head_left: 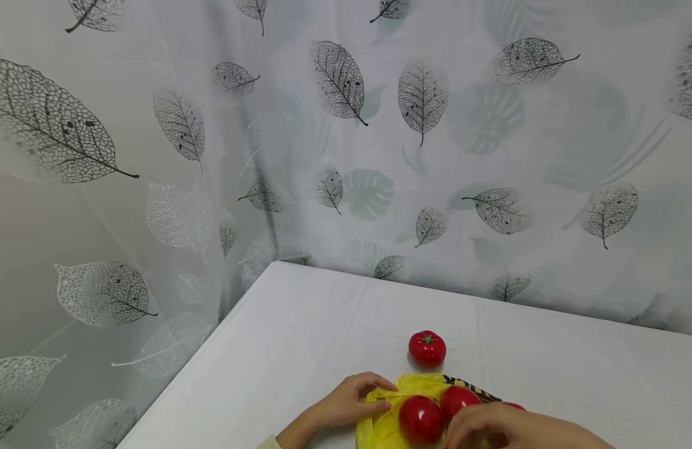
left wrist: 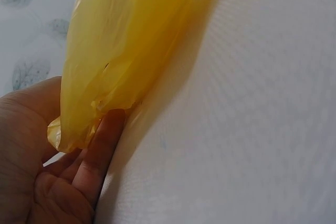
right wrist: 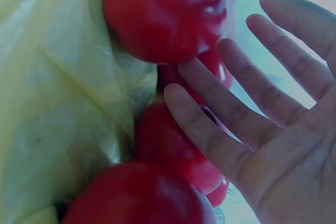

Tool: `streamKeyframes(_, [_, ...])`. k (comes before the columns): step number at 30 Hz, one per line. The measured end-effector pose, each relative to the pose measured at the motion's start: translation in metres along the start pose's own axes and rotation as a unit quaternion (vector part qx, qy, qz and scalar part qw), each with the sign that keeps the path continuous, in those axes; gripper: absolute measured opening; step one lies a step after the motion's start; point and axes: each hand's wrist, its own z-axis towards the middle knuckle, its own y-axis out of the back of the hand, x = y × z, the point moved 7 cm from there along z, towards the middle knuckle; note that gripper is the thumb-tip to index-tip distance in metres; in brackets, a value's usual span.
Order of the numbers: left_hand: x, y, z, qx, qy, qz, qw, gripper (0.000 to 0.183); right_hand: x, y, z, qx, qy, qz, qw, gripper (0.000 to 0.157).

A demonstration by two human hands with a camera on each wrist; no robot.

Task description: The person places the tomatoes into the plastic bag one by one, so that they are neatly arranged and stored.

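My left hand [head_left: 348, 402] holds the edge of a yellow plastic bag [head_left: 382, 430], thumb on one side and fingers on the other. The left wrist view shows the crumpled yellow film [left wrist: 121, 51] between them. Shiny red tomatoes, one in front [head_left: 421, 419] and one behind it [head_left: 459, 398], lie against the bag. My right hand [head_left: 508, 427] is beside them on the right. In the right wrist view its fingers [right wrist: 197, 121] are extended and spread, tips right at several red tomatoes [right wrist: 168, 14]. The bag's mouth is partly hidden by the tomatoes.
A single red tomato [head_left: 427, 349] with a green stem top sits beyond the bag on the white table [head_left: 323, 324]. Black print [head_left: 472, 388] marks the bag's far edge. Leaf-patterned curtains [head_left: 379, 156] hang along the table's back and left sides.
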Motion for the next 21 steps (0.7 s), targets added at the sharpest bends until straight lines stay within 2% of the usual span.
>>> streamKeyframes(4, [0.001, 0.0, 0.0, 0.0, 0.0, -0.002, 1.0, 0.021, 0.001, 0.006, -0.002, -0.008, -0.002, 0.008, 1.0, 0.03])
streamKeyframes(8, [0.003, 0.0, 0.001, 0.002, 0.002, -0.007, 1.0, 0.021, 0.006, 0.013, 0.001, 0.007, 0.063, -0.038, 0.997, 0.03])
streamKeyframes(11, [0.003, 0.0, 0.001, 0.004, 0.002, -0.011, 0.9999, 0.021, 0.009, 0.019, 0.002, 0.015, 0.095, -0.056, 0.994, 0.032])
streamKeyframes(15, [0.002, 0.0, 0.001, 0.005, 0.001, -0.014, 0.9999, 0.021, 0.012, 0.025, 0.003, 0.017, 0.103, -0.051, 0.993, 0.033])
streamKeyframes(21, [0.001, 0.0, 0.001, 0.005, 0.004, -0.015, 0.9999, 0.022, 0.02, 0.035, 0.004, 0.002, 0.118, -0.073, 0.99, 0.033])
